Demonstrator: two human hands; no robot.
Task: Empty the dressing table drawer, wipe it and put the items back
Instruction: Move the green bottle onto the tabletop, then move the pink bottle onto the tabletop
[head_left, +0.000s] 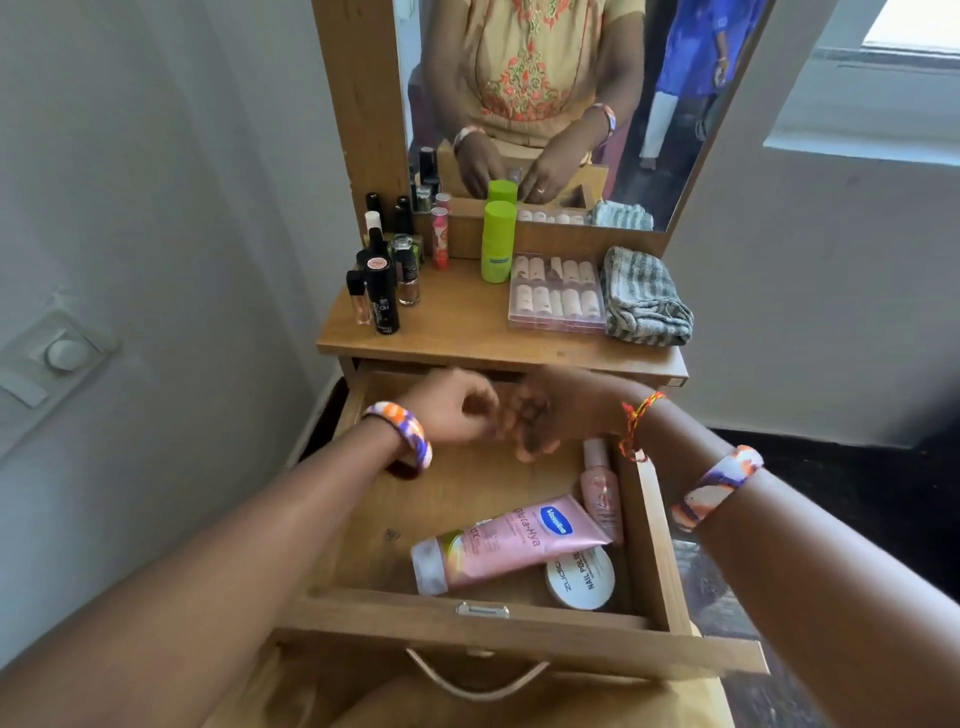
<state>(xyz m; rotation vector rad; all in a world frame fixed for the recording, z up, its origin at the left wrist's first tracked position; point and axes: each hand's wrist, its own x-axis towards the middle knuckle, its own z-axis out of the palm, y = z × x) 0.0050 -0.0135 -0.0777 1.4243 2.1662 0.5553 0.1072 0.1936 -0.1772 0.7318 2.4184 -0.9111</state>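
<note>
Both hands, the left hand (457, 410) and right hand (550, 415), meet blurred at the back of the drawer (652, 525), grip unclear; probably still emptying; the pink tube (511, 543) likely goes next.

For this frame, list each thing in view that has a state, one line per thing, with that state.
drawer: pulled open, items still inside
pink tube: lying flat in the drawer, cap on
round tin: lying in the drawer, lid on, partly under the tube
pink bottle: lying by the right wall
green bottle: upright on the tabletop, capped
striped cloth: folded on the tabletop
left hand: curled, blurred
right hand: blurred, grip unclear
</note>
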